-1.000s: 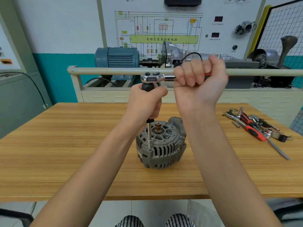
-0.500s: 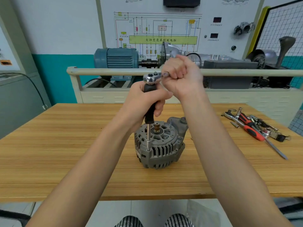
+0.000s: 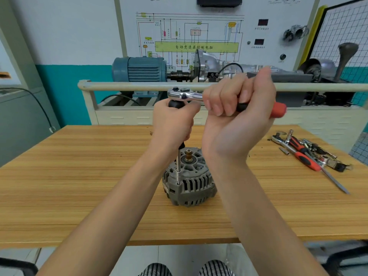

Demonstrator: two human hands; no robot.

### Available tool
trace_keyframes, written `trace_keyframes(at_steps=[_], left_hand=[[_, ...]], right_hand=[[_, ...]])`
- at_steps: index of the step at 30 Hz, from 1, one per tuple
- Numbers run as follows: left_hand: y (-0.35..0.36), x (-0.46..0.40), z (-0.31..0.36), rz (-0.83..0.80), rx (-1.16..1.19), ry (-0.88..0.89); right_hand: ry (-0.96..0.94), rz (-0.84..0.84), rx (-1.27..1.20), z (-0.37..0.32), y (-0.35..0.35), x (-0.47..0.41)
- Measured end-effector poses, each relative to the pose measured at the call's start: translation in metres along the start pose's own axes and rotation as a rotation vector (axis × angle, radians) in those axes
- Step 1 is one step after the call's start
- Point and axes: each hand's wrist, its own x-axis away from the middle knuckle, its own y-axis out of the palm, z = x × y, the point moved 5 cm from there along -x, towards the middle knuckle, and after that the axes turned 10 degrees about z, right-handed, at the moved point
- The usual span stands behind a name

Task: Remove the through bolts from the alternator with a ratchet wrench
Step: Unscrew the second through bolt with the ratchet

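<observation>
A grey alternator (image 3: 191,182) stands upright on the wooden table (image 3: 79,186), brass shaft pointing up. A long extension bar (image 3: 179,166) rises from a bolt at the alternator's front left rim. My left hand (image 3: 173,126) grips the bar's black upper part. On top sits the chrome head of the ratchet wrench (image 3: 183,94). My right hand (image 3: 237,118) grips its black and red handle, which points to the right at chest height.
Loose tools (image 3: 310,154), with a red-handled screwdriver and sockets, lie at the table's right. Behind the table runs a cream rail (image 3: 129,86) before a blue motor (image 3: 139,69) and a training board.
My right hand has swung the ratchet handle back out to the right, after bringing it in towards the head half a second ago. My left hand stays on the extension bar.
</observation>
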Motion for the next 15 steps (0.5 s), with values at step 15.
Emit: trace_keyframes(at_steps=[15], left_hand=[[0.004, 0.0, -0.002, -0.431, 0.105, -0.121]], right_hand=[[0.937, 0.318, -0.398, 0.065, -0.03, -0.056]])
